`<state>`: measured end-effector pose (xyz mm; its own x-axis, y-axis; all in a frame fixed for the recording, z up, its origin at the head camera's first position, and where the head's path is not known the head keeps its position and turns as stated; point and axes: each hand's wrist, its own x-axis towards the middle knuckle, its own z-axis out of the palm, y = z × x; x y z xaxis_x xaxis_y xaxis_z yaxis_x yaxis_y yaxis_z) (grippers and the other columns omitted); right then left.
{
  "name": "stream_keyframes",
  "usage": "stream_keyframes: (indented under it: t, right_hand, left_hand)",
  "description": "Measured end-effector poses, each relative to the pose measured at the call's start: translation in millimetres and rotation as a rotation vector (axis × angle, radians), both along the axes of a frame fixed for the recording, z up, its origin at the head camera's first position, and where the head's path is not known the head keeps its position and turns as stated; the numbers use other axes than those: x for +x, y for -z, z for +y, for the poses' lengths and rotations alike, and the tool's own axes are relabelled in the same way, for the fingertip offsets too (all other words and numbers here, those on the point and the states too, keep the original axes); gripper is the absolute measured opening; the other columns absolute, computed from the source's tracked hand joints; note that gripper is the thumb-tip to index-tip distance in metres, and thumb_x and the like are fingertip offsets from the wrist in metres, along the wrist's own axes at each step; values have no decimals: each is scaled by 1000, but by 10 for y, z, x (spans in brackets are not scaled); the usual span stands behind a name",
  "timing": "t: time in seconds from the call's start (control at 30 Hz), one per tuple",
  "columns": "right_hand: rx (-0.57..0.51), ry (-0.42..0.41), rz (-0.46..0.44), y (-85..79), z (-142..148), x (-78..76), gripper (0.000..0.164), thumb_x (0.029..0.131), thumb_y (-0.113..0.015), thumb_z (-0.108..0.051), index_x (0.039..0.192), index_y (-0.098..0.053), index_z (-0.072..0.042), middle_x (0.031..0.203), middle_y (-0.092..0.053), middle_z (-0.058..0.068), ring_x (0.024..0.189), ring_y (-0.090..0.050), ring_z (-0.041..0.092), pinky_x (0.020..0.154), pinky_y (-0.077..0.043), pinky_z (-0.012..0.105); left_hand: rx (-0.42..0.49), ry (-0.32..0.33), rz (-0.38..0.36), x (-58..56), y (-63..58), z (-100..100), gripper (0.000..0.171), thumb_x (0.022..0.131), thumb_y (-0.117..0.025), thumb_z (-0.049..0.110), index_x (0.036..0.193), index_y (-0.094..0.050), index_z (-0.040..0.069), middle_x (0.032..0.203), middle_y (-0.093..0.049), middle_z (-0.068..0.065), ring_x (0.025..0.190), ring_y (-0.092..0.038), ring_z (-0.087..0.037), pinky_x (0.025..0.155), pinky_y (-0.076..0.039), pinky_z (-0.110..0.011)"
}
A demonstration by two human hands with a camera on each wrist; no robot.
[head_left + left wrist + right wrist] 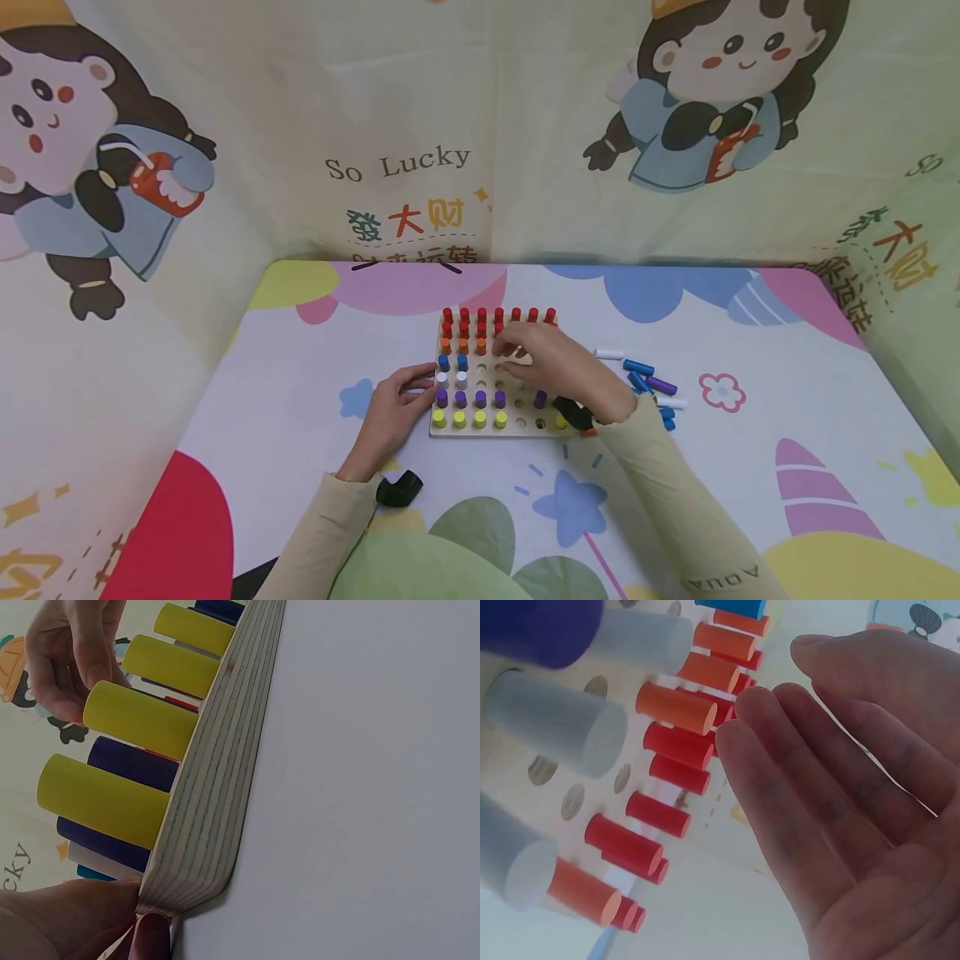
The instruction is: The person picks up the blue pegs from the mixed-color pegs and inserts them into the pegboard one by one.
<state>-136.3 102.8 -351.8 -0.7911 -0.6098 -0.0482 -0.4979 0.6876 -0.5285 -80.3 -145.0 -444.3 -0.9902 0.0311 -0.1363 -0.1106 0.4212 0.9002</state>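
A wooden pegboard (491, 432) lies on the table with rows of coloured pegs standing in its holes. Red pegs (482, 315) fill the far rows, with orange pegs (462, 346), blue pegs (453, 363), white pegs (562, 720) and purple pegs (480, 399) in front of them. Yellow pegs (142, 720) stand along the near edge. My left hand (393, 412) grips the board's left edge, thumb and finger at its corner in the left wrist view. Above the board hovers my right hand (551, 362), fingers extended and thumb apart, holding nothing; it hides several holes.
Loose blue pegs (639, 367), white pegs (608, 354) and a purple peg (662, 385) lie on the table right of the board. An orange peg (588, 432) shows beneath the right wrist. Patterned cloth walls (525, 208) enclose the table's back and sides.
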Motion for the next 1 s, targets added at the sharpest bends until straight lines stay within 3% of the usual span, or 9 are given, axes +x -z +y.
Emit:
stream_keyframes:
  t: [0.3, 0.53, 1.0]
  right_hand:
    - [12, 23, -16, -3, 121, 35, 25, 88, -76, -11, 112, -69, -6, 107, -70, 6, 99, -66, 19, 90, -58, 39]
    - [-1, 10, 23, -4, 206, 64, 23, 88, -76, -12, 109, -69, -5, 104, -70, 5, 96, -66, 20, 88, -58, 39]
    - [-13, 80, -12, 71, 393, 110, 22, 89, -75, -14, 109, -69, -7, 103, -70, 3, 95, -66, 19, 88, -58, 40]
  left_hand:
    - [1, 0, -4, -2, -1, 7, 40, 96, -67, 17, 135, -60, 12, 127, -64, -7, 109, -64, -20, 95, -55, -38]
    - [-4, -4, -5, 1, 0, 11, 41, 96, -67, 17, 135, -60, 12, 127, -63, -7, 109, -64, -20, 96, -55, -39]
    - [8, -2, 1, 7, 3, 12, 40, 96, -67, 17, 135, -60, 12, 126, -64, -7, 109, -65, -20, 95, -55, -38]
